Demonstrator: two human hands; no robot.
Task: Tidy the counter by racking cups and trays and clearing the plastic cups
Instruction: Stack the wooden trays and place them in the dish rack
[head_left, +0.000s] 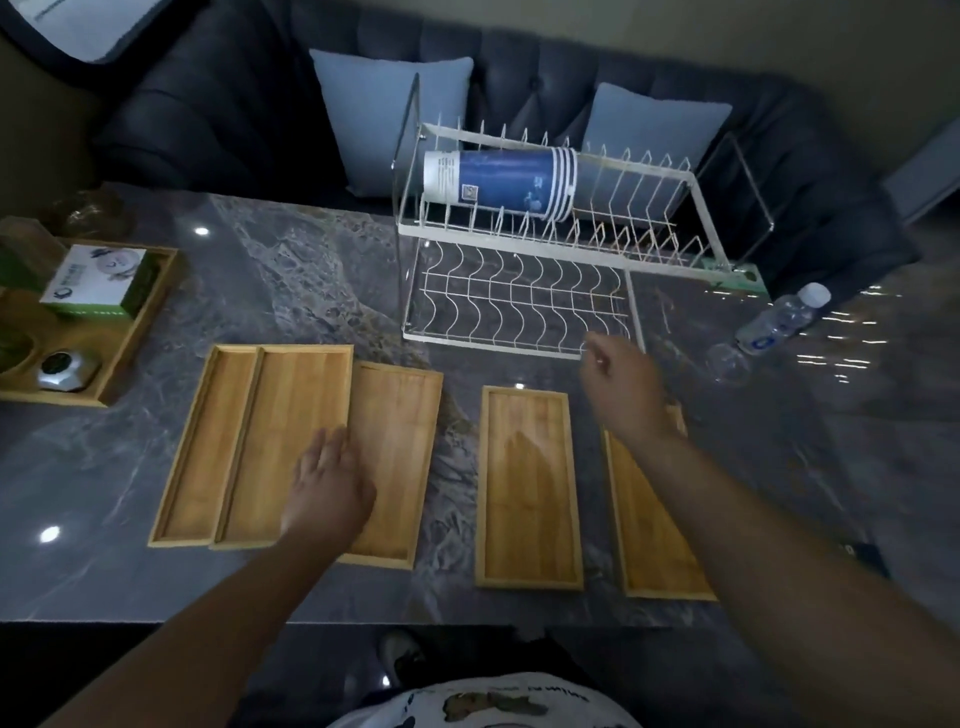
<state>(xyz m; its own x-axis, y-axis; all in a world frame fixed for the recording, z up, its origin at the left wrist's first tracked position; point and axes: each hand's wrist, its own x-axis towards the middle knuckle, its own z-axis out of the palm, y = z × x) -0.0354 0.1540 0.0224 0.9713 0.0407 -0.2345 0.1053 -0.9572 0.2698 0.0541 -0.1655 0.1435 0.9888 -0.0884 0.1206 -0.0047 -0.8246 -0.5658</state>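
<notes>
Left hand (332, 480) lay flat, fingers together, on the overlapping shallow bamboo trays (291, 441). Right hand (621, 382) was loosely curled, empty, just before the white wire dish rack (519, 301) holding stacked blue paper cups (498, 182).

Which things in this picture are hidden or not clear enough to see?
Head view only:
- Far-right tray: top end hidden by the right hand.
- Overlapped tray: partly hidden by the left hand.
- Print on the cups: too small.
- Items at left edge: cut off, dark.
</notes>
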